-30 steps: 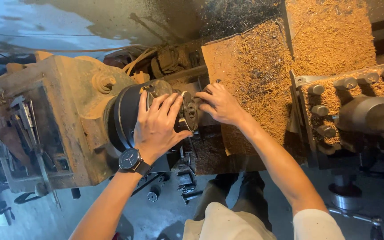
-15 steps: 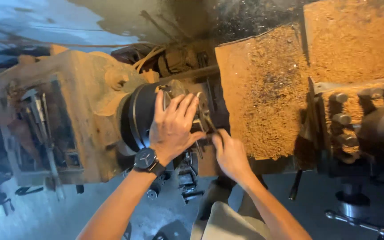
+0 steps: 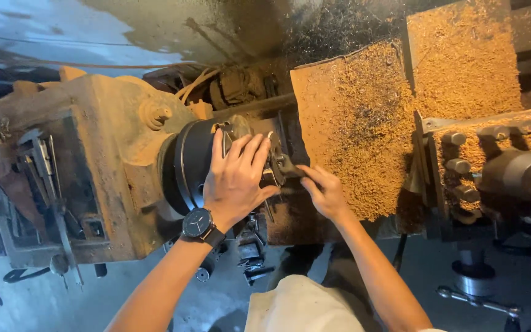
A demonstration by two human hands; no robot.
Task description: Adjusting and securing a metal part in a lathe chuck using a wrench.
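Right hand (image 3: 324,192) lower than a second ago, off the sawdust-covered panel (image 3: 357,129), fingers now at the dark tool (image 3: 285,167) beside the chuck (image 3: 195,165). Left hand (image 3: 236,178) spread flatter over the chuck.

Lathe (image 3: 93,160) is the carrier: rusty orange-brown headstock block on the left, dark round chuck (image 3: 192,163) on its right face, bed running right under a thick layer of sawdust (image 3: 364,123). Tool post (image 3: 493,166) with a row of bolt heads sits on the bed at far right, also dusted. Below is grey concrete floor (image 3: 62,295); a wrench (image 3: 480,301) lies on it at lower right, with small metal bits (image 3: 250,261) under the chuck.
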